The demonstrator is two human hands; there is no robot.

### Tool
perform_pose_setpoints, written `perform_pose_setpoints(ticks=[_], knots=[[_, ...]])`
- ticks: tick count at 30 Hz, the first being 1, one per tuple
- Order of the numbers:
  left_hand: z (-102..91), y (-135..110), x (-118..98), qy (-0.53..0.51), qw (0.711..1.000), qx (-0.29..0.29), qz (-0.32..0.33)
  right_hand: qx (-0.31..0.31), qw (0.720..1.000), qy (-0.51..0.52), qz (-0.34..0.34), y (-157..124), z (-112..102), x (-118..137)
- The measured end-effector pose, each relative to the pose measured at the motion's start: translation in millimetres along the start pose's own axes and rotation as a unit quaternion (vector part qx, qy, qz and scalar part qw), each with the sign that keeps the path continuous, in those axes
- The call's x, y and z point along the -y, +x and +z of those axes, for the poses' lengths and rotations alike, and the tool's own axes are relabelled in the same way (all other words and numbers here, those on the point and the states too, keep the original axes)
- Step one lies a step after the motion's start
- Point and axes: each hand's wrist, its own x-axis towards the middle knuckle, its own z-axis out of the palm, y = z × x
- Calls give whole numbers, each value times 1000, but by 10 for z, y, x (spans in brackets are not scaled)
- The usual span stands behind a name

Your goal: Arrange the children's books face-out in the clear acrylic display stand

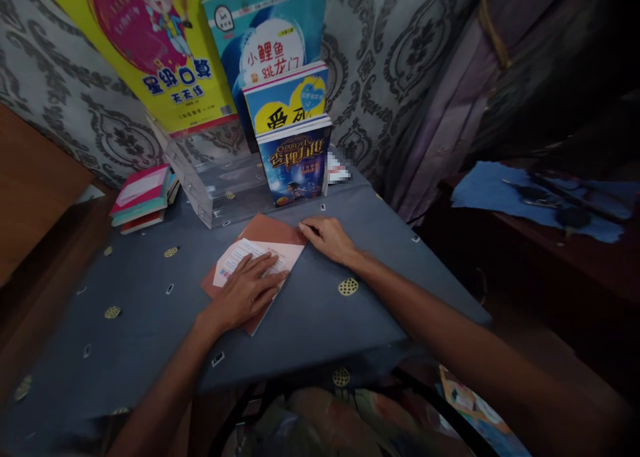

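A thin reddish-brown book (270, 230) with a white label lies flat on the blue-grey tablecloth (150, 310). My left hand (247, 289) lies flat on it, fingers stretched out over the label. My right hand (327, 237) rests at the book's far right corner, fingers curled at its edge. Just behind the book, a dark blue book (296, 162) stands upright in a clear plastic stand (220, 194).
More picture books stand stepped behind the dark one, a blue-and-yellow one (286, 100) and a large yellow one (165, 57). A small stack of books (143, 197) lies at the left. A patterned wall is behind. A dark table with blue cloth (530, 200) stands to the right.
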Motion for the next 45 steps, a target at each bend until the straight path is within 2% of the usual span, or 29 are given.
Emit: perform_pose_setpoints(ticks=[8, 15, 21, 24, 30, 34, 39, 45], knots=[[9, -290, -48, -12, 1000, -13, -11, 5, 999, 17, 31, -12, 33, -35], [-14, -591, -71, -19, 1000, -9, -8, 3, 1000, -1, 24, -19, 38, -26], [-46, -847, -74, -34, 999, -4, -24, -23, 999, -28, -2, -52, 25, 73], [-41, -908, -67, -42, 999, -2, -27, -37, 998, -40, 8, -89, 18, 162], [11, -899, -42, -43, 999, -18, -29, 37, 999, -16, -8, -139, 61, 273], [78, -871, -85, -19, 998, -51, -26, 27, 999, -29, 11, -138, 102, 263], [225, -771, -339, 62, 992, -94, -60, 36, 999, -25, 19, -125, 111, 268], [357, -405, -669, 135, 975, -118, -129, 77, 996, 21, -50, -6, 236, 293]])
